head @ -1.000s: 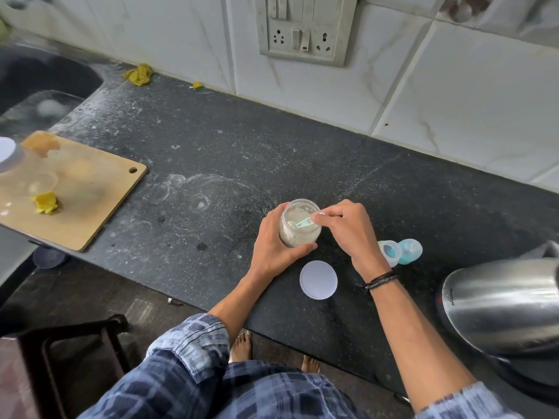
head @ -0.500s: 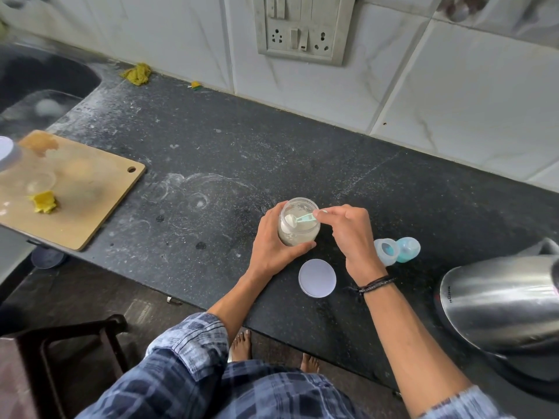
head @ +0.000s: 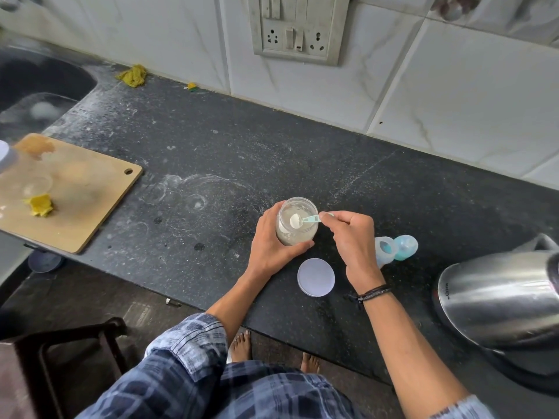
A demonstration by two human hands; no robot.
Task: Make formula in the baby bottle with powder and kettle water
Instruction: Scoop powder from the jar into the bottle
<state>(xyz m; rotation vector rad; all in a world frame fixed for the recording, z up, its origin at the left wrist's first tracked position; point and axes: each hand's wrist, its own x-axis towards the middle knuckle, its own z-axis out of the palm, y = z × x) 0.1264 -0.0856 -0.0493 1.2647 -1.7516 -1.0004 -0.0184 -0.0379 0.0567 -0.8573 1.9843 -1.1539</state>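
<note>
A clear jar of white powder [head: 295, 234] stands open on the black counter [head: 211, 164]. My left hand [head: 269, 243] grips it from the left side. My right hand [head: 351, 240] pinches the handle of a small light-green scoop [head: 304, 219], whose bowl is heaped with powder over the jar's mouth. The jar's white lid [head: 316, 277] lies flat just in front of the jar. The baby bottle [head: 385, 251] stands to the right of my right hand, partly hidden by it, with its blue cap [head: 405, 247] beside it. The steel kettle [head: 499, 300] sits at the right edge.
A wooden cutting board [head: 75, 201] with yellow scraps lies at the left, past it a dark sink [head: 36, 83]. A socket panel [head: 295, 28] is on the tiled wall. A dark chair [head: 69, 352] stands below the counter edge, left of my legs.
The scoop has come up out of the powder, now heaped and level over the jar's mouth. My left hand keeps its hold on the jar.
</note>
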